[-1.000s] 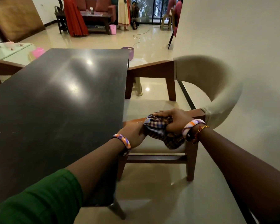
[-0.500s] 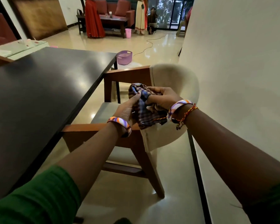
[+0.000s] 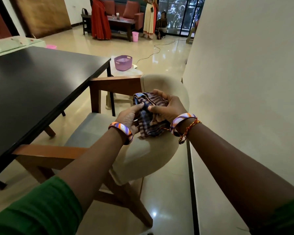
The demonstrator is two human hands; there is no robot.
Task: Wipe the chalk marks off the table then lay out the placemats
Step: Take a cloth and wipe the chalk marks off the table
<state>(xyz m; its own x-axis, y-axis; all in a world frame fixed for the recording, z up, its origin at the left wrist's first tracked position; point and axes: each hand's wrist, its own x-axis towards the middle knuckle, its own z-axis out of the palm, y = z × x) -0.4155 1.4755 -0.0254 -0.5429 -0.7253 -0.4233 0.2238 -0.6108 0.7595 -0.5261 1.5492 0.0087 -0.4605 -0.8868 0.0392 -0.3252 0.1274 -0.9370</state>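
Holding a bunched checked cloth between them, both hands sit above the cream back of an armchair just right of the dark table. The left hand pinches the cloth's left side with thumb and curled fingers, and the right hand has its fingers wrapped over the top of the bundle with the thumb pressing the near fold; neither is spread, and both have hold of nothing but the cloth. The cloth is off the table altogether, hanging over the chair, so at this instant no wiping is going on. The visible stretch of table top reads as plain dark and glossy, with no chalk marks I can make out, though glare and the angle could hide faint ones and the left part runs out of view. My judgement is that the wiping is either finished or very nearly so, and the cloth is being folded or put aside. No placemats show anywhere on the table or the chair, so the laying-out step looks wholly undone. Farther off, a purple basket stands on a low stool beyond the table's far right corner, and people stand by a sofa at the far end of the room.
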